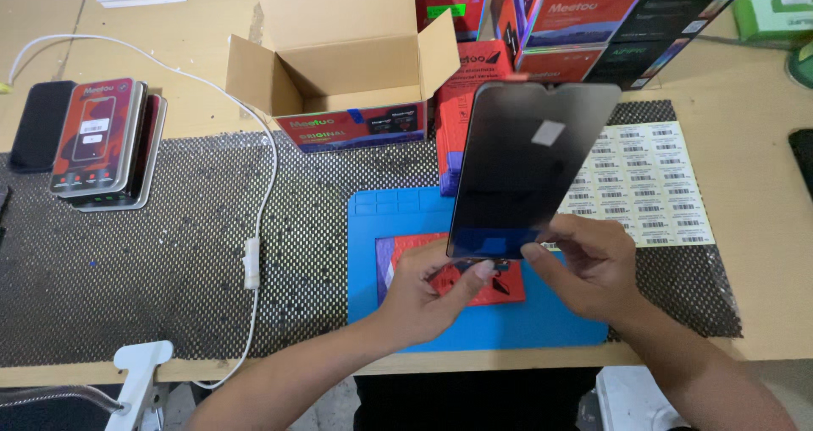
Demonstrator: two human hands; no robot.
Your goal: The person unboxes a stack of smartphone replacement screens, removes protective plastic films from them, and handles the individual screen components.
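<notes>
- Both hands were pinched on the bottom edge of a dark phone screen panel (527,164): left hand (428,291) with the thumb on the lower edge, right hand (593,266) with fingertips closed on the lower right corner. It was held up tilted above the mat, not touching anything else.
- The panel was a flat, glossy black rectangle with rounded corners, a small notch at the top, and one little pale square sticker near the middle.
- Right under the hands lay a red flat package (474,283) on a smooth blue silicone work mat (381,228) with moulded compartments along its top.
- The blue mat sat on a black bumpy mesh anti-slip mat (169,253), which covered a light wooden table (762,253).
- A sheet of white barcode labels (648,185), in neat rows, lay to the right of the panel.
- One open brown cardboard box (339,67) stood behind, flaps up, with a few red and dark retail boxes (584,16) stacked beside it.
- At far left was a small stack of red-faced flat packs (102,139), at least two, next to one dark phone-like slab (38,126).
- One white cable (254,228) with an inline switch curved across the mesh.
</notes>
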